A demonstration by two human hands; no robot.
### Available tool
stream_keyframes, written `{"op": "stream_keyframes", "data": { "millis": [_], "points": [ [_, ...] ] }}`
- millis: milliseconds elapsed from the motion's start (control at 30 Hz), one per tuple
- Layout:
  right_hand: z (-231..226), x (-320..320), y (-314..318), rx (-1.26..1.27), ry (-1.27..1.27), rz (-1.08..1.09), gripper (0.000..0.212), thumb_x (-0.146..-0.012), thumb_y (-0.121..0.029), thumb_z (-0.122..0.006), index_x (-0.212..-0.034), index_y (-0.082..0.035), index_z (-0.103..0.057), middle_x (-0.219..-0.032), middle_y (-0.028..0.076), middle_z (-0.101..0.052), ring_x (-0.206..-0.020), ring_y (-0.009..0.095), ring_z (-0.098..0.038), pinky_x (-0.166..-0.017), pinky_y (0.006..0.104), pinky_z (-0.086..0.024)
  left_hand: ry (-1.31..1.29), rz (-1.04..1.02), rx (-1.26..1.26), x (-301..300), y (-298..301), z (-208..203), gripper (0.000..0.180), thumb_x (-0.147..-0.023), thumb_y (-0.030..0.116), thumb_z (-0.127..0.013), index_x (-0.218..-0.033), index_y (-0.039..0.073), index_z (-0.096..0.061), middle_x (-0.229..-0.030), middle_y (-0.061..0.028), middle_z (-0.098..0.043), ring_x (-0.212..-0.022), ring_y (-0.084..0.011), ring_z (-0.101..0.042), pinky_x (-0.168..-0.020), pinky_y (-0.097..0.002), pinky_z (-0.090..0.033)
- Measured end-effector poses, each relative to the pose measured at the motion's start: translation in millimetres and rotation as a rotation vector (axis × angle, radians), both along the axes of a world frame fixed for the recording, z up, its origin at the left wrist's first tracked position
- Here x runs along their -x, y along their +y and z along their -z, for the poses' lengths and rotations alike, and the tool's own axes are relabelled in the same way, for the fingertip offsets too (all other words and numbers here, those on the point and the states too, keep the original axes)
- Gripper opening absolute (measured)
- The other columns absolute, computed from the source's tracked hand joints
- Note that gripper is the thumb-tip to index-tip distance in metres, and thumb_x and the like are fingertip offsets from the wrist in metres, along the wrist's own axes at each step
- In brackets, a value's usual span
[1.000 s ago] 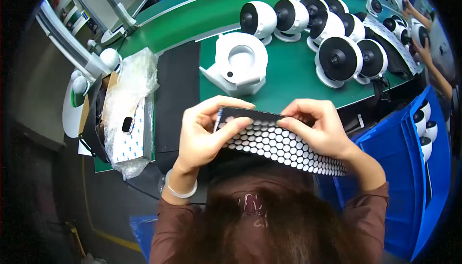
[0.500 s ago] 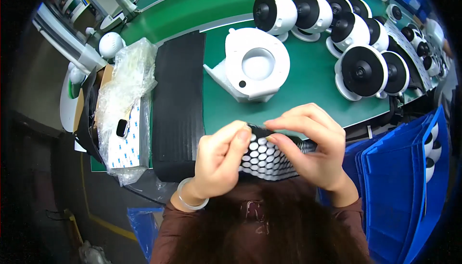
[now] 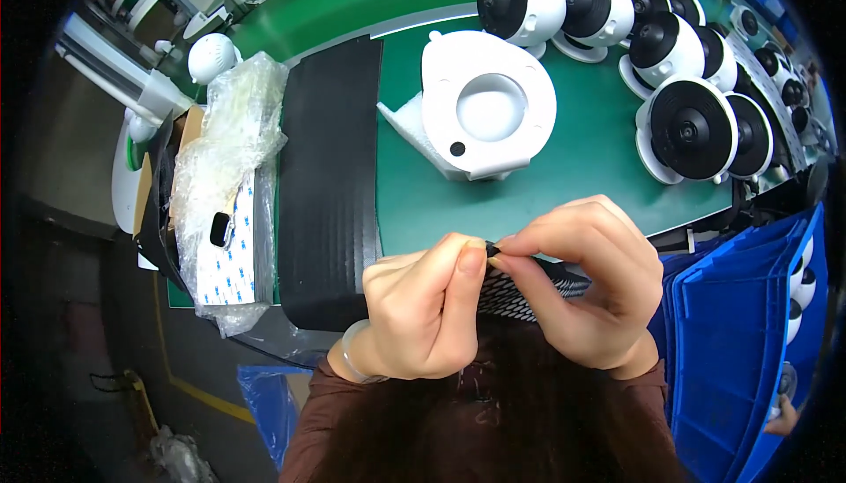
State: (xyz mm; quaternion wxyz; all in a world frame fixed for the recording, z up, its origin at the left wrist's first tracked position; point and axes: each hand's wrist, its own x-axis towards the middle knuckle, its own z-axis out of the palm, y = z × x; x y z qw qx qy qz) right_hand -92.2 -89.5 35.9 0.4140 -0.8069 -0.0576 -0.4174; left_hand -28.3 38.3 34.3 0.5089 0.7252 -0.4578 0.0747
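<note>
Both my hands meet near the table's front edge over a black sheet with rows of white round dots (image 3: 509, 300). My left hand (image 3: 423, 311) is closed, thumb pressed on the sheet's upper corner. Thumb and forefinger of my right hand (image 3: 599, 276) pinch a small black bit at that same corner, close to the left thumb. The fingers hide much of the sheet. Beyond them stands a white plastic holder (image 3: 447, 100) with a round hollow and a black dot on its front part. White foam-like wrapping (image 3: 407, 126) lies against its left side.
Several white round cameras with black fronts (image 3: 692, 130) stand at the right. A black mat (image 3: 328, 174) lies left of the holder, beside a plastic-wrapped stack (image 3: 236, 280) with a watch-like thing (image 3: 220, 229) on it. Blue bins (image 3: 731, 324) stand at lower right; another person's hand (image 3: 781, 417) shows there.
My fingertips have come closer together at the sheet's corner, and the sheet has tilted so fewer dots show. Another person's hand has appeared at the far lower right.
</note>
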Motion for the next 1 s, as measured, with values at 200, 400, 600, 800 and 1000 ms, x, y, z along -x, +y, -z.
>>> {"op": "stream_keyframes", "data": {
  "millis": [200,400,600,800,1000],
  "points": [
    [3,2,-1,0.137,-0.051,0.085,0.02,-0.053,0.006,-0.066,-0.07,-0.001,-0.058,-0.067,0.006,-0.057,-0.059,0.018,-0.053,-0.054,0.0251,-0.04,0.029,-0.009,-0.029,0,-3,0,0.008,-0.077,-0.004,-0.046,-0.071,-0.005,-0.051,-0.048,-0.0092,-0.045,-0.035,-0.0184,-0.043,-0.036,-0.0253,-0.033],
    [0,-1,-5,0.005,0.082,-0.029,0.019,-0.054,0.007,-0.065,-0.07,-0.001,-0.058,-0.066,0.007,-0.057,-0.059,0.019,-0.053,-0.055,0.0256,-0.04,0.077,-0.003,-0.031,-2,-3,3,0.009,-0.078,-0.002,-0.047,-0.07,-0.004,-0.051,-0.047,-0.0086,-0.043,-0.034,-0.0188,-0.041,-0.035,-0.0262,-0.031],
    [4,-3,-1,0.112,0.022,0.104,0.019,-0.054,0.007,-0.065,-0.07,0.0,-0.057,-0.067,0.007,-0.057,-0.06,0.018,-0.053,-0.055,0.0251,-0.041,0.121,-0.03,-0.05,-4,-6,1,0.01,-0.078,-0.002,-0.047,-0.069,-0.003,-0.051,-0.046,-0.0085,-0.043,-0.034,-0.0187,-0.041,-0.035,-0.0261,-0.03],
    [5,-12,-11,-0.03,0.146,-0.064,0.017,-0.056,0.002,-0.066,-0.07,-0.003,-0.057,-0.067,0.006,-0.056,-0.056,0.02,-0.053,-0.05,0.0277,-0.042,0.164,-0.029,-0.044,-7,-6,4,0.009,-0.077,-0.003,-0.047,-0.069,-0.004,-0.051,-0.047,-0.0088,-0.044,-0.035,-0.0199,-0.042,-0.036,-0.0257,-0.031],
    [8,-3,-3,0.268,0.061,0.028,0.017,-0.055,0.004,-0.062,-0.07,-0.003,-0.056,-0.078,0.01,-0.059,-0.065,0.023,-0.056,-0.058,0.0281,-0.045,0.462,0.073,0.008,-11,-3,12,0.016,-0.082,0.003,-0.042,-0.075,-0.006,-0.053,-0.05,-0.0068,-0.048,-0.042,-0.0105,-0.046,-0.041,-0.0227,-0.034]
  ]
}}
